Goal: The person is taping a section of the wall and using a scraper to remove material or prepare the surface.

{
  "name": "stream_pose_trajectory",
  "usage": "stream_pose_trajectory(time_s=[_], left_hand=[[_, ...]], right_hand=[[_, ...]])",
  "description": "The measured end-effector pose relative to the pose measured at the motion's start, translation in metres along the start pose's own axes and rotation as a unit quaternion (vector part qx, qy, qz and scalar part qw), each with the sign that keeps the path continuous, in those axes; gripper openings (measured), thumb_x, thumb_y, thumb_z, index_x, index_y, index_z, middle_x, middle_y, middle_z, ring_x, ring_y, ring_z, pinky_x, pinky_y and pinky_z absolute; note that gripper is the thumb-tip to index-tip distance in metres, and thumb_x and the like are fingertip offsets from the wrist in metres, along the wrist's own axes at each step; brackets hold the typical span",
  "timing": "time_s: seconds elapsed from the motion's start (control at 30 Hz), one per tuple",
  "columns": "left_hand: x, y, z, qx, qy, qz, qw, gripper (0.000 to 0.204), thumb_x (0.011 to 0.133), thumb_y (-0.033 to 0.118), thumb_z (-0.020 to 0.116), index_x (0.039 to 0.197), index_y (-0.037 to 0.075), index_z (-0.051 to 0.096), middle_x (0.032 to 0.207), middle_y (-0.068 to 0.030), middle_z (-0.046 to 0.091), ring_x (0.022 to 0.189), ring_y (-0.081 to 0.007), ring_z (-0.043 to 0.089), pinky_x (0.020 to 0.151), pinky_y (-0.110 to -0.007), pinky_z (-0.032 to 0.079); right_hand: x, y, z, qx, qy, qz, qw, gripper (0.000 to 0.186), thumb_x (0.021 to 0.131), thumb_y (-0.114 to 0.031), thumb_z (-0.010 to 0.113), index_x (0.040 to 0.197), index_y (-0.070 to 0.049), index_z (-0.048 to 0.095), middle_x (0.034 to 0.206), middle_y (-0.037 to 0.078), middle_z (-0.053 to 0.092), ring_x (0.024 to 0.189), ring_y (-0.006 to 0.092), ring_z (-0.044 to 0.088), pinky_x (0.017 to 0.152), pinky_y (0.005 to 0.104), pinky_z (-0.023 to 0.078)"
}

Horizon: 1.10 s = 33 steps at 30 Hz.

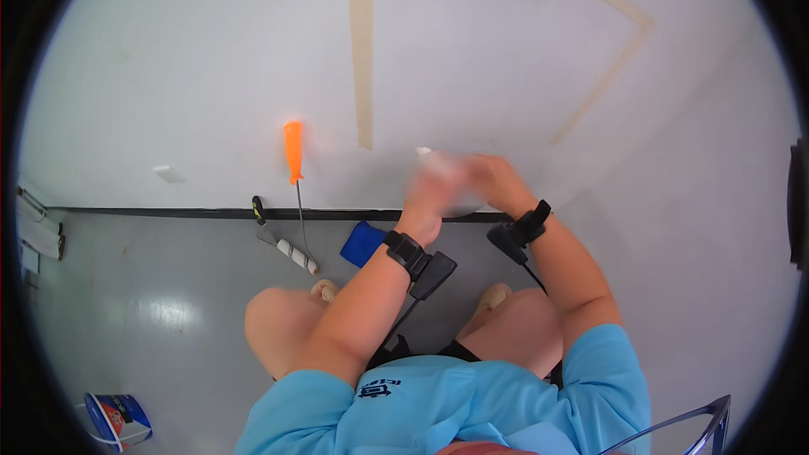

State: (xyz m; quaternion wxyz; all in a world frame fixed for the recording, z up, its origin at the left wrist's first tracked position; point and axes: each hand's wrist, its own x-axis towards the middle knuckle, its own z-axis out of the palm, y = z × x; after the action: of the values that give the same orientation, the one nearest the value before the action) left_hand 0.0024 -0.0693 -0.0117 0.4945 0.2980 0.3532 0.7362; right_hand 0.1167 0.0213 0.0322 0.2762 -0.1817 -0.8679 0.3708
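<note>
Head view: I have the left hand [428,192] and right hand [497,183] together low by the wall [236,76]; blurred, can't tell if either grips. Small white piece [424,151] sits at the left fingertips. I'd steady left, keep right's movements small.

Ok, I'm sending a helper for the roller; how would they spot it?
Find the pale wall, then the black strip along its foot. Left of the left hand, the roller leans across that strip. Its bright orange handle sets it apart from the dark-handled scraper and blue cloth.
</note>
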Motion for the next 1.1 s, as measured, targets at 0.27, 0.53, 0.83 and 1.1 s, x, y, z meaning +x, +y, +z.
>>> stream_pose_trajectory(time_s=[0.27,0.53,0.83,1.1], left_hand=[[0.026,-0.006,-0.042,0.189,0.115,0.081,0.972,0.020,0.083,0.017,0.054,0.095,0.002,0.060,0.077,0.0013,0.052,0.070,-0.0052,0.047,0.061,-0.019,0.041],[0.042,-0.007,-0.071,0.288,0.127,0.114,0.942,0.022,0.083,0.015,0.054,0.099,0.001,0.059,0.076,0.0012,0.053,0.065,-0.0048,0.045,0.059,-0.019,0.040],[0.043,0.027,-0.089,0.232,0.207,0.207,0.928,0.023,0.082,0.013,0.054,0.100,0.001,0.059,0.081,-0.0006,0.057,0.065,-0.0051,0.047,0.059,-0.018,0.040],[0.042,0.028,-0.090,0.216,0.192,0.241,0.926,0.018,0.079,0.007,0.056,0.095,0.000,0.051,0.076,-0.0017,0.053,0.065,-0.0058,0.047,0.058,-0.018,0.039]], right_hand=[[-0.005,0.037,0.003,-0.072,-0.011,-0.012,0.997,0.019,0.073,-0.006,0.061,0.090,0.000,0.058,0.075,0.011,0.057,0.065,0.0179,0.054,0.060,0.0262,0.043],[-0.028,0.086,-0.023,-0.095,-0.052,0.143,0.984,0.012,0.075,-0.012,0.058,0.079,0.000,0.058,0.067,0.007,0.059,0.060,0.0171,0.056,0.058,0.0267,0.044],[-0.065,0.125,-0.078,0.013,-0.034,0.270,0.962,0.013,0.074,-0.010,0.057,0.073,0.003,0.057,0.064,0.005,0.057,0.059,0.0108,0.050,0.058,0.0245,0.042],[-0.066,0.131,-0.091,0.098,0.176,0.256,0.945,0.012,0.074,-0.010,0.057,0.075,0.002,0.057,0.067,0.003,0.057,0.062,0.0099,0.050,0.062,0.0231,0.042]])
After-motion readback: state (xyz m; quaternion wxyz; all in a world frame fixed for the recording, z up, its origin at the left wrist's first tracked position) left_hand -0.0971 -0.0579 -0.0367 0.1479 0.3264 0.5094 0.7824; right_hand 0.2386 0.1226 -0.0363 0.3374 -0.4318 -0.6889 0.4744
